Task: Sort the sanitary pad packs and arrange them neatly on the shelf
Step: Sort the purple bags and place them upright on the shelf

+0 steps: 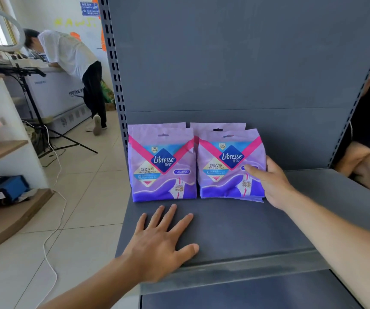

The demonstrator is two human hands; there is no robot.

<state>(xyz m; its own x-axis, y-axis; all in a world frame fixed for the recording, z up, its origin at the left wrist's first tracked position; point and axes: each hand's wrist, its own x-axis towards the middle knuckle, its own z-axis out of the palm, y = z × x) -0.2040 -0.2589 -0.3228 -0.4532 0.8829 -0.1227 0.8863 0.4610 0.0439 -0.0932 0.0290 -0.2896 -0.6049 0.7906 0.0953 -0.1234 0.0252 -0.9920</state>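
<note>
A grey metal shelf (235, 230) with a tall back panel (235, 63) fills the view in a tiled shop room, where another person (72, 70) leans over a white chest freezer (52, 94) at the left, behind a tripod (37, 112). Four purple packs stand upright in two short rows near the shelf's left rear: the front left pack (163, 166) and the front right pack (228, 166) side by side and touching at their upper corners, each with a second pack (157, 127) (217, 126) behind it, only the top edges showing. The right hand (268, 181) clasps the right edge of the front right pack, thumb across its face and the other fingers wrapped out of sight behind it, forearm reaching in from the lower right. The left hand (161, 244) lies flat on the bare shelf in front of the left pack, fingers spread, holding nothing. The soft packs rest on narrow bases, so a sideways nudge from the right hand would likely tip the right pair into the left pair and knock the row askew; letting go abruptly could leave the front right pack leaning forward. The bottom seam of that pack looks slightly crumpled at its right corner, which may keep it from sitting square.
</note>
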